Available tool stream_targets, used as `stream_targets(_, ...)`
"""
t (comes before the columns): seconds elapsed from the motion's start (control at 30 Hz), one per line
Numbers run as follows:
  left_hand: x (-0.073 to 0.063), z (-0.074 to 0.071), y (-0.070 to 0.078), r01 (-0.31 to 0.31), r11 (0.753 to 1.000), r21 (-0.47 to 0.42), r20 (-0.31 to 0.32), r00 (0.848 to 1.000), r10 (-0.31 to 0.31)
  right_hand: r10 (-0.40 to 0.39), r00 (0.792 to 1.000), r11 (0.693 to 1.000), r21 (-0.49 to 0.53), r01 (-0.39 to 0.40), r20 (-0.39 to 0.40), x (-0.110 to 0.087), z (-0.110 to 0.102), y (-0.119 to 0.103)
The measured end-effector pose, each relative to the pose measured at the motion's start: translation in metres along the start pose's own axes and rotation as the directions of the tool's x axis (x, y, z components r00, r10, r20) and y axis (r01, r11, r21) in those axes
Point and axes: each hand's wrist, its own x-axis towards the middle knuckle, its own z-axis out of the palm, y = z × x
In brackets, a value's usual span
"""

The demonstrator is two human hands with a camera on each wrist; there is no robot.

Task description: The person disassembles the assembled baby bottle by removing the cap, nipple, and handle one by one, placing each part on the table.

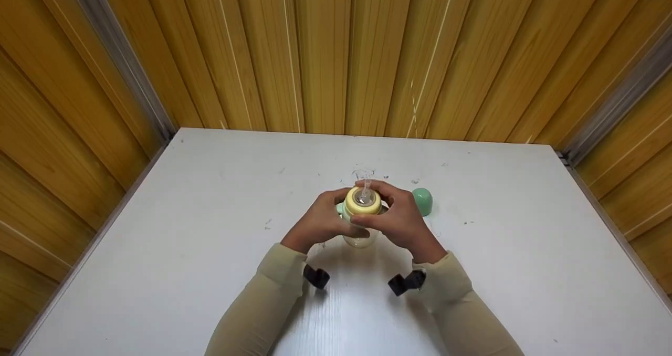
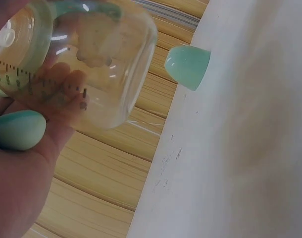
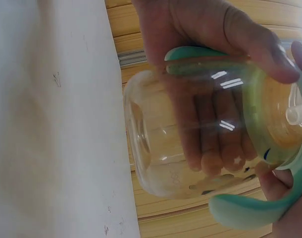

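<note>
A clear baby bottle point(image 1: 359, 240) with a yellow collar point(image 1: 362, 210), a transparent teat point(image 1: 366, 186) and green side handles point(image 3: 250, 212) is held upright near the middle of the table. My left hand point(image 1: 324, 217) grips its body, thumb across the front; several of its fingers show through the clear wall in the right wrist view. Higher up, my right hand point(image 1: 401, 217) grips the yellow collar between thumb and fingers. The bottle's base appears raised off the tabletop. Beyond the right hand stands a green domed cap point(image 1: 423, 202), also visible in the left wrist view.
The white table point(image 1: 210, 251) carries small dark scuff marks. Yellow wood-patterned panels point(image 1: 323, 56) rise behind it and at both sides. Both wrists wear black camera mounts point(image 1: 316, 276) over beige sleeves.
</note>
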Motion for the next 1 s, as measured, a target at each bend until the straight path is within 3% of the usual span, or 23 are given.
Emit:
stream_targets(0.4,-0.002,-0.004,0.004,0.002,0.997,-0.072,0.098,0.995,0.005,-0.077,0.990,0.992,0.109,0.064,0.117,0.001,-0.007,0.001)
stream_targets(0.6,-0.003,-0.006,0.003,-0.012,0.998,-0.066,0.135,0.991,0.021,-0.095,0.983,0.991,0.110,0.078,0.157,0.000,-0.009,-0.001)
stream_targets(1.0,-0.003,-0.008,0.006,-0.024,0.998,-0.064,0.222,0.974,0.038,-0.181,0.948,0.968,0.218,0.125,0.260,-0.001,-0.014,0.001)
